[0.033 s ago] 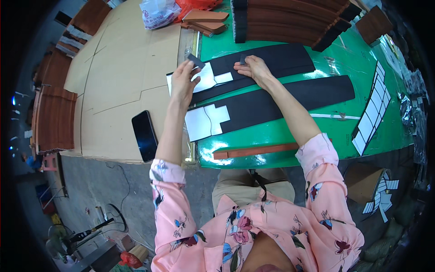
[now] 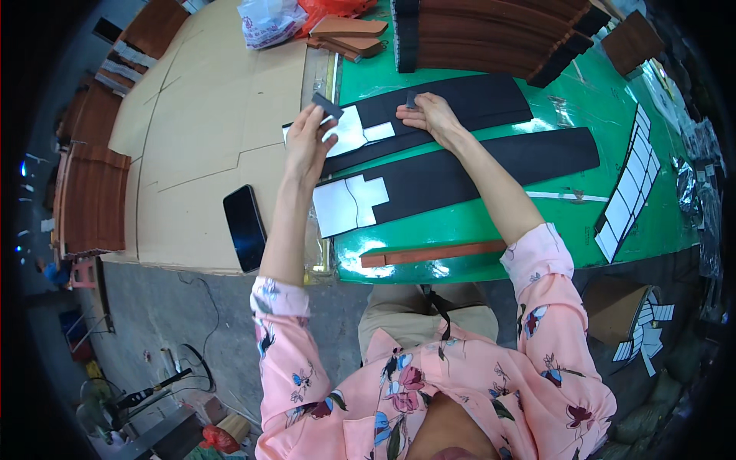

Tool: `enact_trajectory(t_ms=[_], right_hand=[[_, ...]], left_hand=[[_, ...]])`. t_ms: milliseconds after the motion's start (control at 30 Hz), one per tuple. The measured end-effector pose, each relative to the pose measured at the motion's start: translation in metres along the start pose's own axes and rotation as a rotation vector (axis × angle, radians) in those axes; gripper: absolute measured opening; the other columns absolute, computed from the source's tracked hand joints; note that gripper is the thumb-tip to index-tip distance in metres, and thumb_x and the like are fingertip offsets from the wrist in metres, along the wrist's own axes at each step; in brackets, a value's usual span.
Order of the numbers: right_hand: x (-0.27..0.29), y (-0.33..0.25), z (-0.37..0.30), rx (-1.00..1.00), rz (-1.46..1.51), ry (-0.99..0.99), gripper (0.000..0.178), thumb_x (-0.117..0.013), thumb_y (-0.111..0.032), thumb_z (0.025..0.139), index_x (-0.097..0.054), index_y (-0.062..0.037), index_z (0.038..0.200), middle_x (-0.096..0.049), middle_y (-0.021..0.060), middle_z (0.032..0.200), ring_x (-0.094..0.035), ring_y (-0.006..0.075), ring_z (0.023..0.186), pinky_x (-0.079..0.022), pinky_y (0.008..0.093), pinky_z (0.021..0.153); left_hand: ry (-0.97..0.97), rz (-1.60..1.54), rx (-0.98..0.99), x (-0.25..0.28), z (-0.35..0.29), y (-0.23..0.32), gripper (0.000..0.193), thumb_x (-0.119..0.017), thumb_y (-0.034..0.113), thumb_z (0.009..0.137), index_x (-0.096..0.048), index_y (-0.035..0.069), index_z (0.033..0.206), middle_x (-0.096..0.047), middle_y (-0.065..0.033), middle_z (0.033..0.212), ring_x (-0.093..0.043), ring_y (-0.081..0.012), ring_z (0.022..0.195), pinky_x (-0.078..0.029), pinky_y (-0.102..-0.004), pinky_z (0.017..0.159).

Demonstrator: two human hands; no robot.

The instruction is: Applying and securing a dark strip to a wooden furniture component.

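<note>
Raised over the far black panel, my left hand [image 2: 308, 142] pinches a small dark grey strip [image 2: 327, 106] between thumb and fingers. My right hand [image 2: 431, 119] is closed at the fingertips on another small dark piece [image 2: 412, 100], just above the same panel. Two long black panels [image 2: 483, 170] lie side by side, each with a white patch at its left end. The near white patch [image 2: 345, 207] has a stepped right edge and a wavy dark line; my left hand partly covers the far white patch [image 2: 346, 132].
A black phone [image 2: 244, 228] lies on the cardboard sheet [image 2: 207, 138] at left. Reddish-brown wooden strip [image 2: 429, 254] runs along the green tabletop's [image 2: 460, 222] front edge. Brown ribbed pieces [image 2: 498, 34] stand at the back; a white sheet with black lines [image 2: 630, 184] is at right.
My left hand, with its dark strip, has shifted slightly to the left. The right hand stays nearly still.
</note>
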State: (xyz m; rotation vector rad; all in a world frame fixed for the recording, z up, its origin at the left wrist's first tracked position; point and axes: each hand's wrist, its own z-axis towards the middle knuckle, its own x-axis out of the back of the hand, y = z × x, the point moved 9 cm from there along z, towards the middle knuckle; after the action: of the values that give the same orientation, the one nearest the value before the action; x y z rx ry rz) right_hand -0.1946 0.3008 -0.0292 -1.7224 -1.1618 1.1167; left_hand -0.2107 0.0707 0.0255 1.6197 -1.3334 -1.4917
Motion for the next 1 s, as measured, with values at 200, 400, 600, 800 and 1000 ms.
enact_trajectory(t_ms=[200, 400, 600, 800, 1000], right_hand=[[-0.059, -0.027, -0.088, -0.033, -0.099, -0.258, 0.021, -0.041, -0.018, 0.096, -0.046, 0.0010, 0.101, -0.059, 0.0124, 0.093, -0.061, 0.0166, 0.081, -0.054, 0.0291, 0.074], [-0.093, -0.019, -0.204, 0.194, -0.345, -0.377, 0.023, -0.055, -0.015, 0.090, -0.058, 0.0024, 0.106, -0.062, 0.0072, 0.085, -0.060, 0.0113, 0.079, -0.051, 0.0253, 0.074], [-0.093, -0.011, -0.279, 0.446, -0.813, -0.420, 0.019, -0.063, -0.009, 0.082, -0.064, -0.0005, 0.100, -0.065, 0.0071, 0.086, -0.060, 0.0133, 0.073, -0.049, 0.0249, 0.066], [-0.075, 0.000, -0.277, 0.448, -0.653, -0.244, 0.018, -0.065, -0.008, 0.080, -0.064, -0.0018, 0.097, -0.064, 0.0054, 0.086, -0.059, 0.0149, 0.076, -0.048, 0.0269, 0.068], [-0.109, -0.006, -0.278, 0.751, -0.945, -0.141, 0.023, -0.069, -0.009, 0.074, -0.065, -0.0037, 0.096, -0.063, 0.0073, 0.086, -0.058, 0.0230, 0.082, -0.048, 0.0320, 0.068]], left_hand=[[-0.256, 0.106, -0.053, -0.020, -0.116, 0.010, 0.022, -0.046, 0.023, 0.096, -0.057, 0.006, 0.105, -0.062, -0.0045, 0.098, -0.059, -0.0108, 0.081, -0.046, -0.0228, 0.069], [-0.231, 0.109, -0.054, -0.031, -0.203, -0.024, 0.026, -0.046, 0.019, 0.096, -0.057, 0.003, 0.113, -0.061, -0.0023, 0.103, -0.053, -0.0073, 0.091, -0.045, -0.0228, 0.080], [-0.262, 0.161, -0.133, -0.009, -0.272, -0.040, 0.024, -0.046, 0.015, 0.096, -0.057, 0.000, 0.111, -0.061, -0.0062, 0.103, -0.057, -0.0127, 0.093, -0.044, -0.0254, 0.082], [0.061, 0.274, -0.209, 0.049, -0.284, -0.048, 0.028, -0.045, 0.021, 0.096, -0.056, -0.001, 0.110, -0.061, -0.0129, 0.101, -0.058, -0.0205, 0.094, -0.045, -0.0316, 0.084], [-0.168, 1.060, -0.665, 0.008, -0.275, -0.032, 0.023, -0.067, 0.015, 0.073, -0.068, 0.013, 0.096, -0.040, -0.0223, 0.134, -0.038, -0.0399, 0.121, -0.030, -0.0474, 0.099]])
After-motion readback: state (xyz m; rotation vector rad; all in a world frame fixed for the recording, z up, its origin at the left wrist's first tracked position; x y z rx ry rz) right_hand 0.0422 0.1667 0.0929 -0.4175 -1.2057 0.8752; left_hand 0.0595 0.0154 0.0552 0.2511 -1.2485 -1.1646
